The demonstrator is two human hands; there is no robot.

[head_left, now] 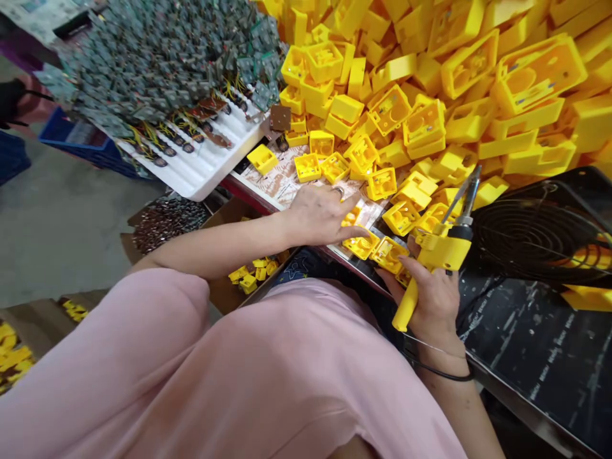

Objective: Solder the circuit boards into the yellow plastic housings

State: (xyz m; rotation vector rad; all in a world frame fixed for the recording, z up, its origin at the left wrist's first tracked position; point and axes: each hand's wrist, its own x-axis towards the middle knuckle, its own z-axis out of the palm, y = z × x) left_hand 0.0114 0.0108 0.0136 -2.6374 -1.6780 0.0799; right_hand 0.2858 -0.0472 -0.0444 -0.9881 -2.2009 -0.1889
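In my right hand (436, 299) is a yellow soldering gun (442, 250), its metal tip pointing up and away from me. That hand's fingertips are also close to a small yellow plastic casing (388, 254) at the table edge. My left hand (321, 213) reaches over the table with thumb and index finger spread. Its thumb touches or lies just above another small yellow casing (362, 245), and I cannot tell which. More small open casings (381, 183) lie just beyond the left fingers, some with metal bits inside.
A large heap of yellow casings (459, 70) fills the back of the table. On the left, a white foam tray (205, 169) carries many wired circuit boards (176, 57). A black fan (535, 229) stands at right. Below are a cardboard box (224, 220) and a blue crate (90, 153).
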